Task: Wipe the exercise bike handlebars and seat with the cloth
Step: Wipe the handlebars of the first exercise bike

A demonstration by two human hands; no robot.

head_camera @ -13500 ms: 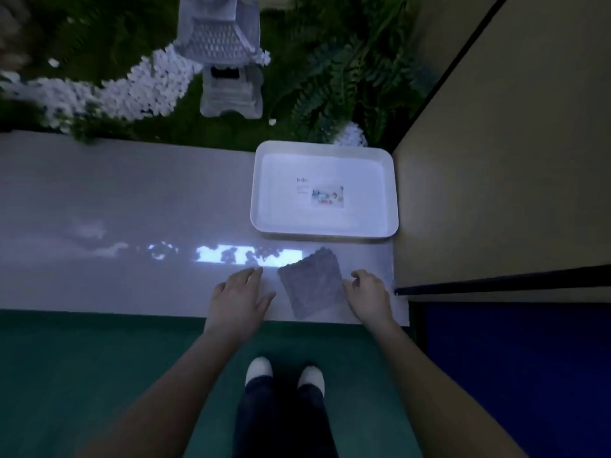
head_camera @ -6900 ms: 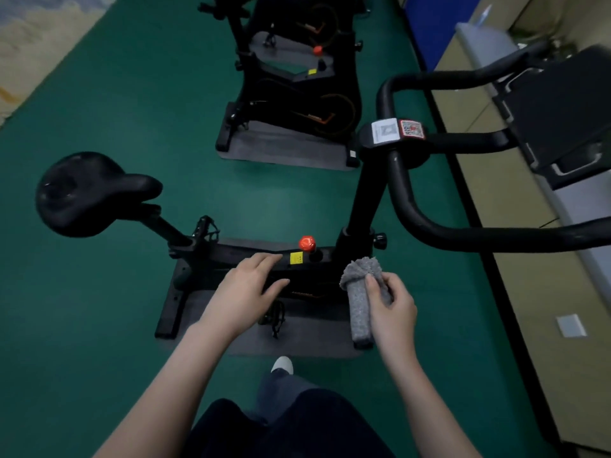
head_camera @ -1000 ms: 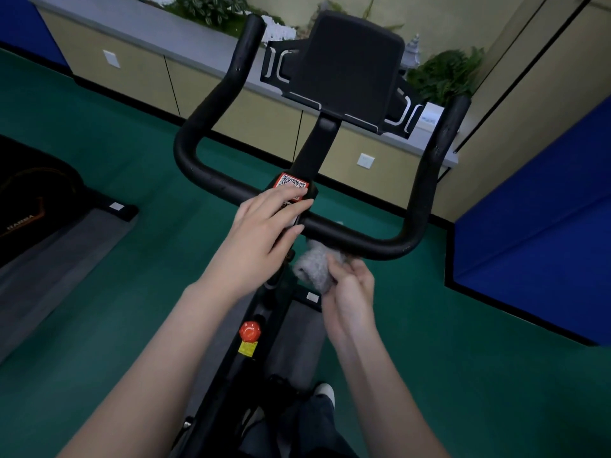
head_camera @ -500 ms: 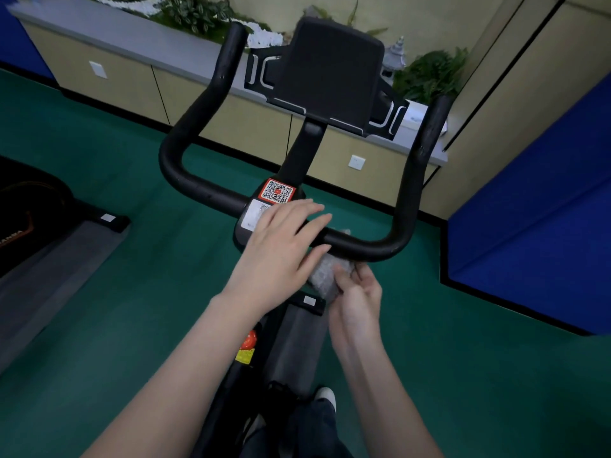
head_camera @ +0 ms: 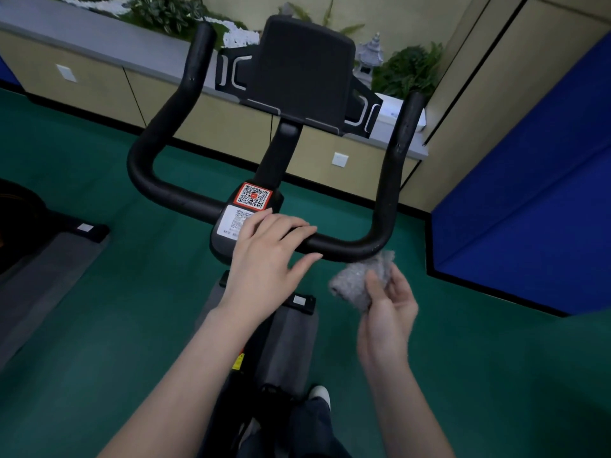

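Note:
The black U-shaped handlebars point(head_camera: 386, 200) of the exercise bike stand in front of me, with a black tablet holder point(head_camera: 301, 74) above the middle and two QR stickers point(head_camera: 253, 195) on the stem. My left hand point(head_camera: 267, 259) lies flat with straight fingers over the middle of the crossbar. My right hand point(head_camera: 386, 309) pinches a crumpled grey cloth point(head_camera: 358, 280) just below the right bend of the bar; the cloth's top edge is at the bar's underside. The seat is out of view.
A long beige cabinet point(head_camera: 215, 117) with a grey top and plants runs along the back. A blue padded wall point(head_camera: 529, 226) stands to the right. Another bike's mat point(head_camera: 39, 276) lies at the left on the green floor. My legs and a white shoe point(head_camera: 319, 395) show below.
My right hand has carried the cloth rightward from under the bar's middle to below its right bend. My left hand stays on the crossbar's centre. The view has come closer.

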